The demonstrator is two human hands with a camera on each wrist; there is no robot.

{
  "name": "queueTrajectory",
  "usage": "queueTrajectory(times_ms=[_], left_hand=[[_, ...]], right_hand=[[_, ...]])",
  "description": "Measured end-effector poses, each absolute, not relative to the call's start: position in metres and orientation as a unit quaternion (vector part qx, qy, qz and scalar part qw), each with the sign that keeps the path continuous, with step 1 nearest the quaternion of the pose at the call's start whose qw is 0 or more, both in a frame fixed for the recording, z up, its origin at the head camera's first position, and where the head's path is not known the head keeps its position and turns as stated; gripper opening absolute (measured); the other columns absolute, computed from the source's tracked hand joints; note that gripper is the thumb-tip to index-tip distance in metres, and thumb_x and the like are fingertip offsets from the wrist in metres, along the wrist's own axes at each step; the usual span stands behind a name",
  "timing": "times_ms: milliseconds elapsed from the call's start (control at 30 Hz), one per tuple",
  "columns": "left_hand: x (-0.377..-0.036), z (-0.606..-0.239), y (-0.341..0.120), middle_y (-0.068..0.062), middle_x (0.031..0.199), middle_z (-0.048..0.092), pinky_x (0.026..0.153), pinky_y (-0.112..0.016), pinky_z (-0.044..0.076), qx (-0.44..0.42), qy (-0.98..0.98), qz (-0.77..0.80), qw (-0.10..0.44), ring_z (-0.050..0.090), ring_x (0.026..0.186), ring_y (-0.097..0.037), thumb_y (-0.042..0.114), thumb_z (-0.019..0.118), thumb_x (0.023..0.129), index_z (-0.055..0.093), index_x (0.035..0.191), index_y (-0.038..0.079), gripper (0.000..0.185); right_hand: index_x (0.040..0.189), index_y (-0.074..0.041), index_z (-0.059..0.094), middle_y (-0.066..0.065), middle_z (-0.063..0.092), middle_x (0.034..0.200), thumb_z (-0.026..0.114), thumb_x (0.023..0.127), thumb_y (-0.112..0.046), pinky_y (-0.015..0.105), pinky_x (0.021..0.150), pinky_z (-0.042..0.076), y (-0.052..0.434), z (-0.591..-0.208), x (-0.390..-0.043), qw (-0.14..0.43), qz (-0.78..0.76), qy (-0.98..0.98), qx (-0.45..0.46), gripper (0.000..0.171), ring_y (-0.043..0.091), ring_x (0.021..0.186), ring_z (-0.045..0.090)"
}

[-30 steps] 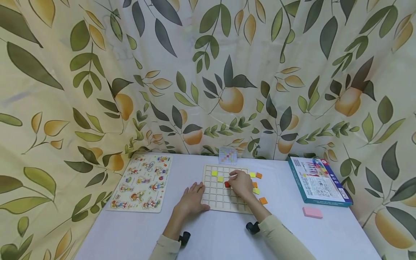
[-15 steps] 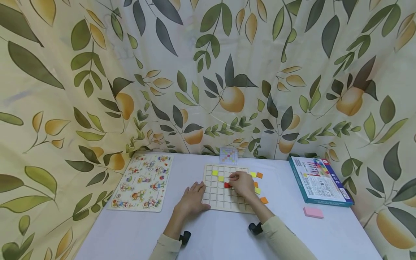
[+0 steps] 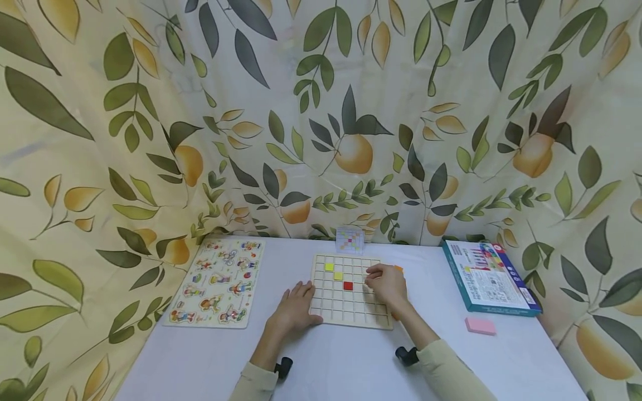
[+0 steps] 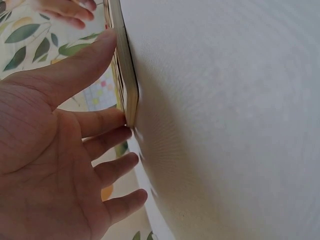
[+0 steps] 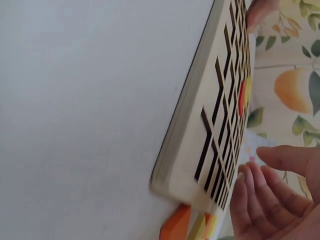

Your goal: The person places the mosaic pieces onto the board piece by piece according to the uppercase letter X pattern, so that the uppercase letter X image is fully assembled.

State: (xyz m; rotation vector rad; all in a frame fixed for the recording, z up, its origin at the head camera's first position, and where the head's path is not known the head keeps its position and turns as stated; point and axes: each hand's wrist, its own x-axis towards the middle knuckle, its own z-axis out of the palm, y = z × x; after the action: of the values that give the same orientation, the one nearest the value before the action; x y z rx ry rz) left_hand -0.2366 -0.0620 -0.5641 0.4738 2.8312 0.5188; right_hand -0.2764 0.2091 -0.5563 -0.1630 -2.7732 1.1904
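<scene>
A wooden grid board lies flat on the white table. Two yellow tiles and a red tile sit in its cells on a diagonal. My left hand touches the board's left edge, thumb and fingertips against it in the left wrist view. Over the board's right side hovers my right hand; its fingers bend loosely with nothing between them in the right wrist view. Beside the board's right edge lie loose orange tiles and yellow tiles, mostly hidden by that hand in the head view.
Behind the board stands a small card with a coloured grid pattern. A picture board of cartoon figures lies at left. On the right are a teal-edged box and a pink block. A leaf-print curtain closes the back.
My right hand has let go of the red tile, now lying in a cell, and moved right towards the loose tiles. The left hand stays at the board's left edge.
</scene>
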Motion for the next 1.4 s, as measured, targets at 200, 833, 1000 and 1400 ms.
queueTrajectory(times_ms=[200, 833, 1000, 1400], left_hand=[[-0.237, -0.566, -0.065, -0.013, 0.167, 0.035, 0.126, -0.059, 0.022, 0.159, 0.965, 0.178, 0.111, 0.026, 0.157, -0.036, 0.045, 0.081, 0.089, 0.042, 0.159, 0.004, 0.090], [-0.235, -0.564, -0.065, -0.015, 0.166, 0.036, 0.125, -0.062, 0.022, 0.174, 0.962, 0.183, 0.104, 0.025, 0.156, -0.039, 0.043, 0.082, 0.088, 0.044, 0.156, 0.001, 0.089], [-0.235, -0.566, -0.064, -0.014, 0.167, 0.036, 0.125, -0.061, 0.022, 0.176, 0.962, 0.180, 0.106, 0.025, 0.157, -0.038, 0.044, 0.082, 0.089, 0.043, 0.157, 0.003, 0.089], [-0.235, -0.565, -0.063, -0.015, 0.166, 0.036, 0.125, -0.062, 0.022, 0.177, 0.961, 0.184, 0.105, 0.025, 0.157, -0.038, 0.044, 0.082, 0.089, 0.044, 0.156, 0.002, 0.088]], right_hand=[[0.110, -0.005, 0.078, 0.002, 0.078, 0.088, 0.081, 0.085, -0.011, 0.039, 0.075, 0.055, 0.223, -0.554, -0.273, 0.076, 0.373, -0.923, -0.056, 0.026, 0.021, 0.084, 0.073], [0.113, 0.000, 0.073, 0.008, 0.074, 0.095, 0.086, 0.078, -0.012, 0.038, 0.071, 0.053, 0.260, -0.563, -0.264, 0.013, 0.315, -0.943, -0.104, 0.039, 0.025, 0.086, 0.067], [0.116, 0.000, 0.072, 0.008, 0.070, 0.093, 0.084, 0.079, -0.009, 0.030, 0.062, 0.049, 0.265, -0.561, -0.262, -0.007, 0.313, -0.943, -0.112, 0.040, 0.024, 0.082, 0.062], [0.121, 0.002, 0.070, 0.010, 0.068, 0.090, 0.083, 0.080, -0.009, 0.027, 0.052, 0.049, 0.269, -0.560, -0.257, -0.022, 0.302, -0.945, -0.122, 0.044, 0.021, 0.067, 0.059]])
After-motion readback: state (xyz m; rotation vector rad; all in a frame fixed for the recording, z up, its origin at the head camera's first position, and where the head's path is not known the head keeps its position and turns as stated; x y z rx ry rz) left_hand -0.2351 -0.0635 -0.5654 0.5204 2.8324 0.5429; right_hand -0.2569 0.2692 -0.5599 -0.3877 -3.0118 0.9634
